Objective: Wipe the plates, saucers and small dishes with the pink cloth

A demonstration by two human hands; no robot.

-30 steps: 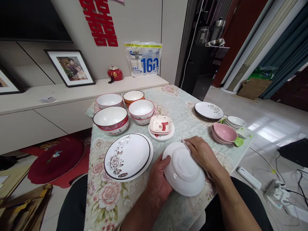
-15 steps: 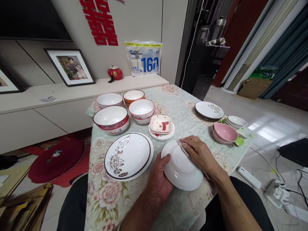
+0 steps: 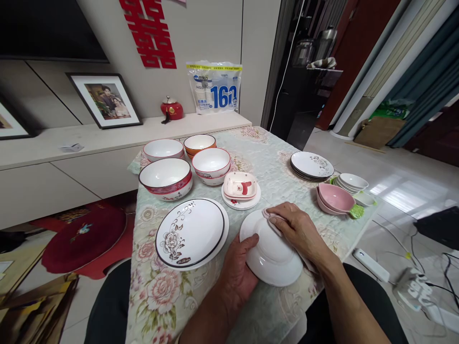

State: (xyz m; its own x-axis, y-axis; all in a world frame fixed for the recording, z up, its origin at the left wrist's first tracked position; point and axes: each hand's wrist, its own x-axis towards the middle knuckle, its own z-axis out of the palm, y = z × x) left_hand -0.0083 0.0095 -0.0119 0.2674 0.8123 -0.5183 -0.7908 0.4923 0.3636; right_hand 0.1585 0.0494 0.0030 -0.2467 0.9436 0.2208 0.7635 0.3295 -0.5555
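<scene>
A white plate (image 3: 274,255) is held tilted above the table, its underside with the foot ring facing me. My left hand (image 3: 240,263) grips its left edge, thumb on the underside and fingers beneath. With my right hand (image 3: 296,229) I press a pale pink cloth (image 3: 273,220) against the plate's far right part; the cloth is mostly covered by the fingers. Left of the plate lies a floral plate with a dark rim (image 3: 193,231), on top of a white one. Just beyond are small square bear dishes (image 3: 240,184) on small plates (image 3: 247,204).
Stacked bowls (image 3: 165,174) stand at the table's back left. On the right are stacked floral plates (image 3: 311,163), pink bowls (image 3: 335,197) and small white bowls (image 3: 353,180). A floral cloth (image 3: 165,291) covers the table. Behind it, a cabinet holds a red jar (image 3: 172,109) and a plastic bag (image 3: 215,88).
The plate has shifted very slightly in my left hand, whose thumb sits a little farther in on the underside. My right hand with the cloth stays nearly in place.
</scene>
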